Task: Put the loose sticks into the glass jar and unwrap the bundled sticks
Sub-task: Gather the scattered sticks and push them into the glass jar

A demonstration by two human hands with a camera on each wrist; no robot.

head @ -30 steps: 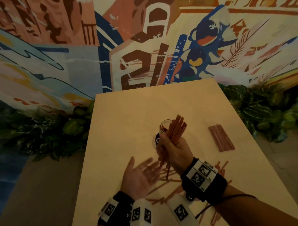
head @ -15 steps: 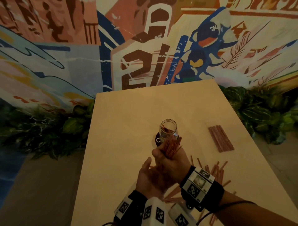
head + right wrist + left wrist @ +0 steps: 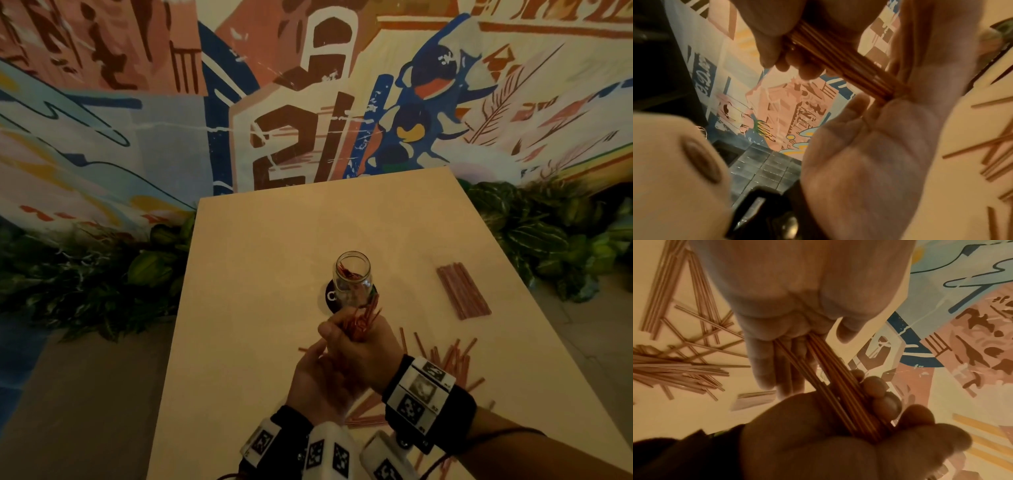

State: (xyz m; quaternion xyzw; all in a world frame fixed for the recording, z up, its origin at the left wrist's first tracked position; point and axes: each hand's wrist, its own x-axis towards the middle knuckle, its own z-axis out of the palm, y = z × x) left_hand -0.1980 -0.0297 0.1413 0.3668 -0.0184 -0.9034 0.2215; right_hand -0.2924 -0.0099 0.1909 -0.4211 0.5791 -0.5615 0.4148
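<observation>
My right hand (image 3: 358, 347) grips a bunch of thin reddish sticks (image 3: 363, 320) upright, just in front of the glass jar (image 3: 352, 279). The jar stands open mid-table with a few sticks inside. My left hand (image 3: 317, 375) is flat, palm up, beneath the bunch. In the left wrist view the stick ends (image 3: 818, 353) press against that palm (image 3: 797, 288); the right wrist view shows the same contact with the sticks (image 3: 849, 68). Loose sticks (image 3: 448, 363) lie scattered to the right of my hands. The wrapped bundle (image 3: 462, 291) lies further right.
The jar stands on a dark round disc (image 3: 328, 297). The wooden table (image 3: 274, 257) is narrow, with leafy plants (image 3: 548, 246) along both sides and a painted wall behind. More loose sticks (image 3: 366, 419) lie under my wrists.
My right hand has come down and toward me with the bunch, away from the jar mouth. My left hand has slid in under it, so its palm now meets the stick ends.
</observation>
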